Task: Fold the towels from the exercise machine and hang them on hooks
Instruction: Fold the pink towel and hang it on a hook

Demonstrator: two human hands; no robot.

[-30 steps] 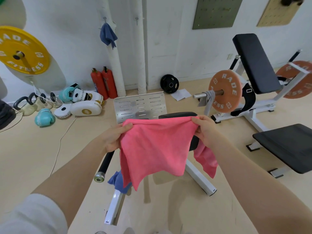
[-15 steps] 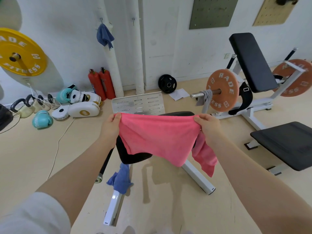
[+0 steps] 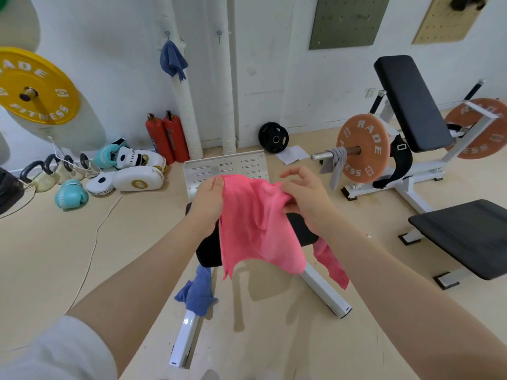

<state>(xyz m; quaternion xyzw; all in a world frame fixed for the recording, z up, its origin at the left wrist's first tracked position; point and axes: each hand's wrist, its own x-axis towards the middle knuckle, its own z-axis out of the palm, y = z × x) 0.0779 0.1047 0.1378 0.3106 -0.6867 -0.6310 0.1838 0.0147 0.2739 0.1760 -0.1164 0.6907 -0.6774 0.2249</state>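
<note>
- A pink towel (image 3: 258, 226) hangs in the air above the black pad of an exercise machine (image 3: 300, 229), gathered at its top edge between two bare hands.
- The left hand (image 3: 210, 196) grips the towel's upper left corner, fingers curled round the cloth.
- The right hand (image 3: 307, 198) pinches bunched cloth with thumb and lower fingers while the upper fingers lift loosely clear.
- Four towels in all can be counted: the pink one, a blue towel (image 3: 196, 293) draped on the machine's white frame below the pad, a grey towel (image 3: 336, 165) hung over a barbell sleeve, and a second blue towel (image 3: 172, 61) on a wall hook (image 3: 167, 34).
- A second hook (image 3: 219, 34) on the wall stands just right of it, bare.
- Two red fire extinguishers (image 3: 167, 138) stand at the wall.
- Three bumper plates show: one yellow (image 3: 35, 86), two orange (image 3: 363, 148).
- One small black plate (image 3: 273, 137) leans on the wall.
- Two teal boxing gloves (image 3: 70, 194) and several white pads lie on the floor.
</note>
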